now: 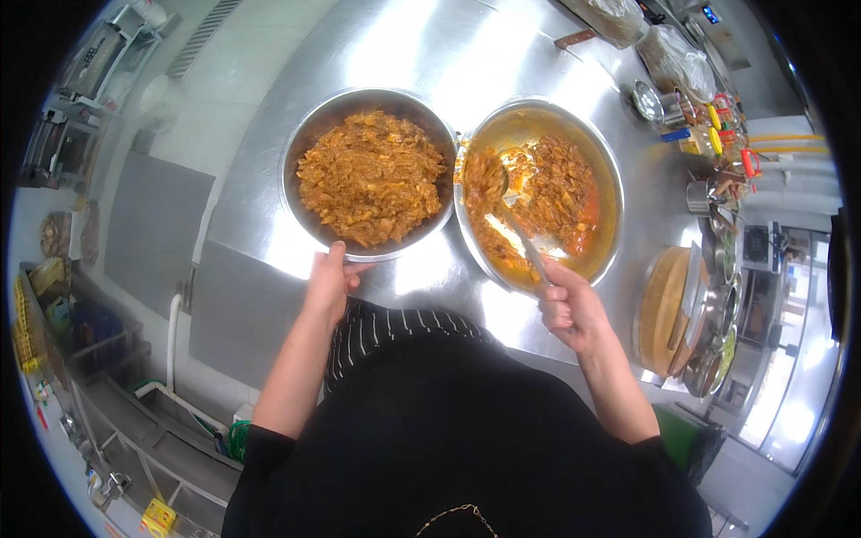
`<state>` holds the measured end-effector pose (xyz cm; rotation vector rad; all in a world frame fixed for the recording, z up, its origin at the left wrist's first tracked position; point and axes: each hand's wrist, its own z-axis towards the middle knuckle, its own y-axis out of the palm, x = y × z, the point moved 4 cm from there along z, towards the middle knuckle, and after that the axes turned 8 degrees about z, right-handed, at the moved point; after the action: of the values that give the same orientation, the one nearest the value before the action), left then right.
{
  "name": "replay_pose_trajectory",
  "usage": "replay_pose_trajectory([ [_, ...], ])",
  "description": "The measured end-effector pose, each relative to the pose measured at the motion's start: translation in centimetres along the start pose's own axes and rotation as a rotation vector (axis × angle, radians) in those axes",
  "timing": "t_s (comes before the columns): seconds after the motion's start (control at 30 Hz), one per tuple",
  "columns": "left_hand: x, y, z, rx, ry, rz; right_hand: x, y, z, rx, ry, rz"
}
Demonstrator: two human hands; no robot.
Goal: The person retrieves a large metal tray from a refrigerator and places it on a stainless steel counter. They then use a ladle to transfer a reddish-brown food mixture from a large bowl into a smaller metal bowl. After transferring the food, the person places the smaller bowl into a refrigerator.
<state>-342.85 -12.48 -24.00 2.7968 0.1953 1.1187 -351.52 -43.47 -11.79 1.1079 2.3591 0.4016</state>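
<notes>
My left hand (pixel 331 282) grips the near rim of a round steel basin (pixel 290 181), its thumb over the edge. Brown, sauced chopped food (pixel 373 178) fills much of that basin. In my right hand (pixel 568 304) is the handle of a metal ladle (pixel 521 235). The ladle's bowl is inside a second steel basin (pixel 609 202), near its left wall, and carries a heap of the same food, somewhat blurred. More chopped food (pixel 558 181) and reddish oil lie in this second basin, with patches of bare bottom showing. The two basins stand side by side, their rims almost touching.
Both basins rest on a steel worktable (pixel 430 282). To the right, a cleaver (pixel 689 289) lies on a round wooden chopping block (pixel 659 309). Seasoning bottles, small pots and plastic-wrapped bags (pixel 676 60) line the far right. A sink (pixel 134 430) is at lower left.
</notes>
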Motion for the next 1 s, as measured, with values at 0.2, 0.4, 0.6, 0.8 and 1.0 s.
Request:
replay_pose_trajectory([
  [0.2, -0.2, -0.4, 0.0, -0.001, 0.012, -0.019, 0.7, 7.2, -0.8, -0.040, -0.307, -0.582],
  [0.4, 0.3, 0.2, 0.0, -0.032, 0.019, -0.015, 5.3, 11.3, 7.7, -0.108, -0.859, -2.042],
  [0.6, 0.2, 0.2, -0.2, -0.002, 0.020, -0.021, 4.0, 14.0, 7.4, -0.205, -0.899, -1.999],
  [0.8, 0.1, 0.1, -0.1, -0.004, 0.009, -0.007, 1.3, 10.2, 1.6, -0.104, -0.999, -1.550],
  [1.0, 0.4, 0.3, -0.3, -0.012, 0.006, 0.003, -3.3, 0.8, 2.4, 0.308, -0.649, -1.102],
])
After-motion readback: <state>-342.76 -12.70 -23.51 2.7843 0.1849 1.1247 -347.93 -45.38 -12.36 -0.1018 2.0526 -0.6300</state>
